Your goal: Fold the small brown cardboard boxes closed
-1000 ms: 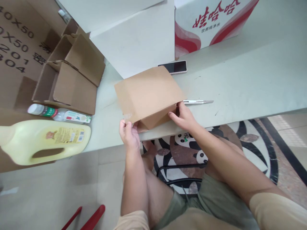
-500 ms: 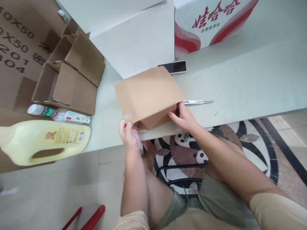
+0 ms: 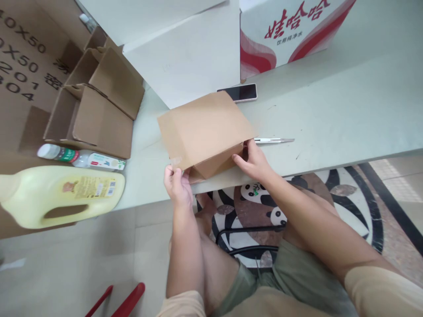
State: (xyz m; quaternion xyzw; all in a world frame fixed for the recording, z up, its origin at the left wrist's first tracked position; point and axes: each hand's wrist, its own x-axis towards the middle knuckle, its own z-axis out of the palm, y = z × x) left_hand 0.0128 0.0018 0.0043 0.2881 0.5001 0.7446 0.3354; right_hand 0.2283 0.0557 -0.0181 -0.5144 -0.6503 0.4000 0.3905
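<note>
A small brown cardboard box (image 3: 205, 130) rests at the near edge of the pale green table (image 3: 330, 114), its front flaps toward me. My left hand (image 3: 177, 185) pinches the box's near left corner, where a strip of clear tape shows. My right hand (image 3: 253, 160) grips the near right corner, fingers curled round the flap edge. Both forearms reach up from my lap.
A utility knife (image 3: 274, 140) lies just right of the box and a phone (image 3: 238, 92) lies behind it. Open brown boxes (image 3: 95, 101) stand at the left, with a clear bottle (image 3: 82, 157) and a yellow jug (image 3: 59, 193). White and red-printed cartons (image 3: 284, 31) stand behind.
</note>
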